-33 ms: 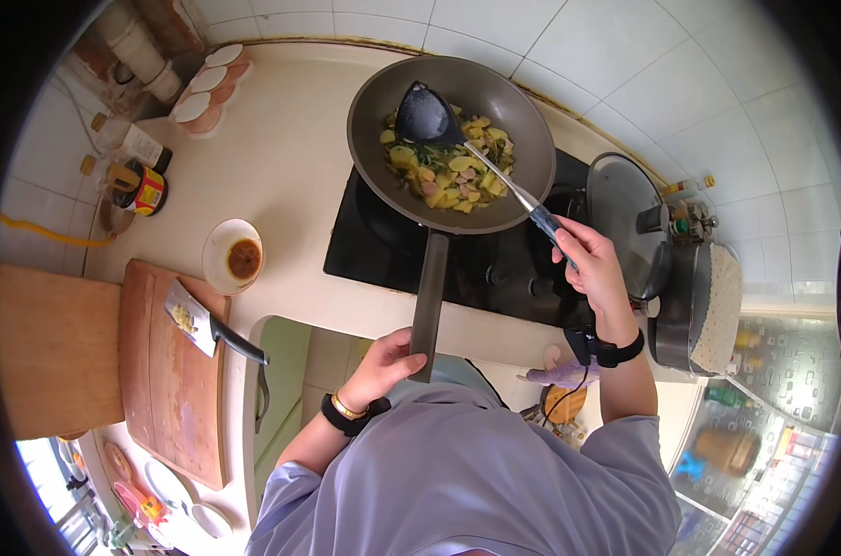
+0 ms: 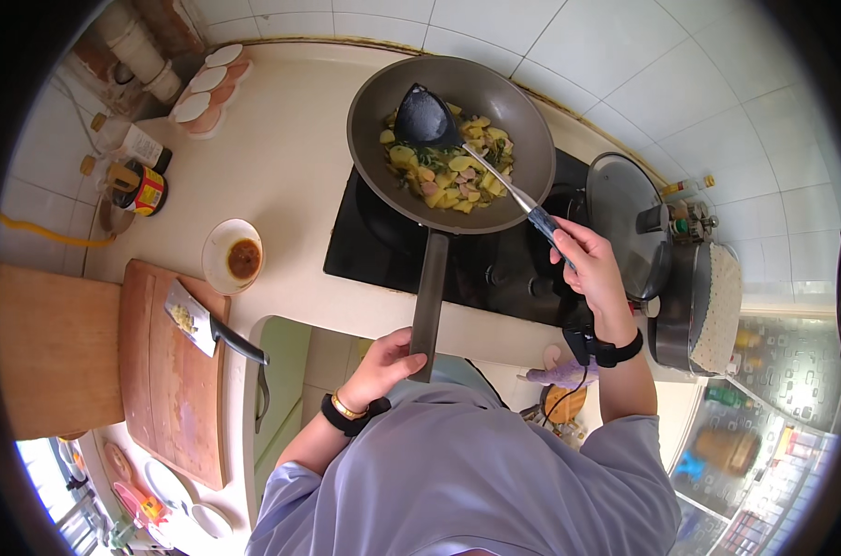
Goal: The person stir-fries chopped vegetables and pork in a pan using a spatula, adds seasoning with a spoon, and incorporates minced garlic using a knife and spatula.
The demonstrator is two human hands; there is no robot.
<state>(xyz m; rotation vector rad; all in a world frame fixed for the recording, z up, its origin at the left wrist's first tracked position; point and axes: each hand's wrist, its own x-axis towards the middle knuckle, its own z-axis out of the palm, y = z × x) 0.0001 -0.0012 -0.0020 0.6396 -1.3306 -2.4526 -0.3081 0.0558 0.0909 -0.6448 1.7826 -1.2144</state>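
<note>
My left hand [image 2: 389, 369] is closed around the end of the long dark handle of a deep grey-brown wok [image 2: 527, 120]. The wok rests on a black cooktop [image 2: 365, 246] against the tiled wall. In my right hand [image 2: 589, 264] is the grip of a black-headed spatula [image 2: 425, 116] with a metal shaft. Its broad blade lies over the left part of the food in the wok. That food is a mix of yellow slices [image 2: 460, 165], pinkish meat pieces and dark green leaves.
Left of the cooktop stands a bowl [image 2: 219, 236] with brown sauce. A cleaver [image 2: 191, 315] with chopped pale bits lies on a wooden cutting board [image 2: 161, 398]. Jars and bottles [image 2: 143, 185] line the left wall. A glass lid [image 2: 624, 208] and a pot [image 2: 684, 315] stand at right.
</note>
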